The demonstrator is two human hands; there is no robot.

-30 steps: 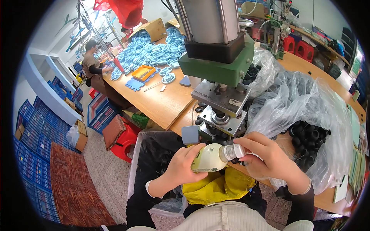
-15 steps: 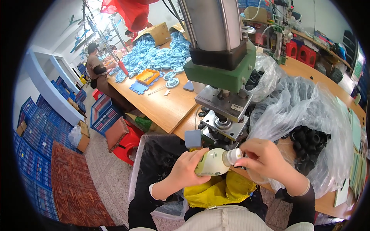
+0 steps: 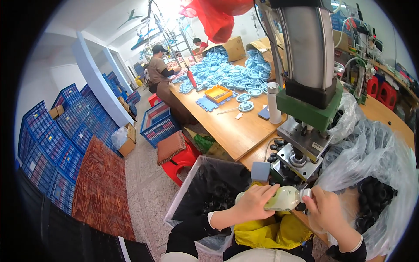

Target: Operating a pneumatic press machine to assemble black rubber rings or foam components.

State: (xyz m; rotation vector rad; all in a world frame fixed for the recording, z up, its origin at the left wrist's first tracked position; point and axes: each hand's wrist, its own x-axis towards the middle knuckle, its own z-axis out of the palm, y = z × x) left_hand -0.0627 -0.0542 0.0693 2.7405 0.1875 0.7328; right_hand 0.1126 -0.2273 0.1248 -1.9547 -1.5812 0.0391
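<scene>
Hands: left hand (image 3: 255, 203) wraps the pale bottle (image 3: 283, 198) lying sideways, right hand (image 3: 323, 209) pinches its cap end. Bottle sits near, above yellow cloth (image 3: 262, 231) (on the lap). Just beyond stands the green press (image 3: 307, 100); right, clear bag of black rings (image 3: 375, 198); left, black-lined bin (image 3: 214, 183).

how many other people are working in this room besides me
2. One person in a brown top and cap stands at the left side of the long wooden table; another in red is at its far end. Others may be hidden behind the press.
</scene>
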